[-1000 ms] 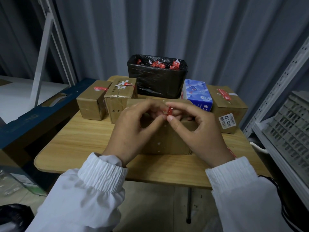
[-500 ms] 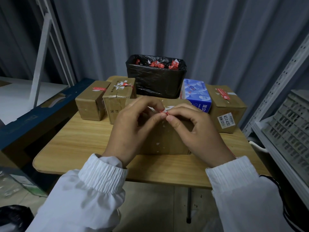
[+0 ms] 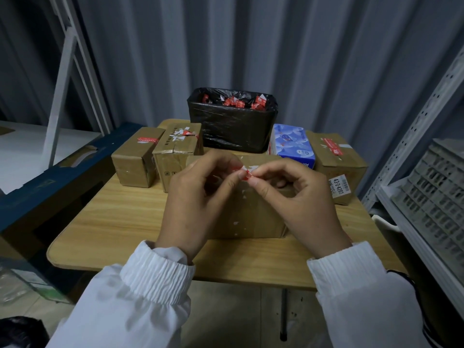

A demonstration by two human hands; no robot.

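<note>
Pinching the red scrap (image 3: 247, 175) between their fingertips, the left hand (image 3: 200, 199) and right hand (image 3: 298, 199) are holding it just above the box (image 3: 251, 217). It is looking more crumpled than a second ago, probably heading for the bin (image 3: 233, 129) behind.

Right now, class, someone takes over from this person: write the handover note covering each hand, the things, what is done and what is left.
Left hand: pinches the red scrap.
Right hand: pinches the same scrap from the other side, above the front box, whose top shows white residue.
Done: many red scraps lie in the black-lined bin.
Left, probably: bin this scrap, then strip the red labels on the left box, middle box and right box.
</note>
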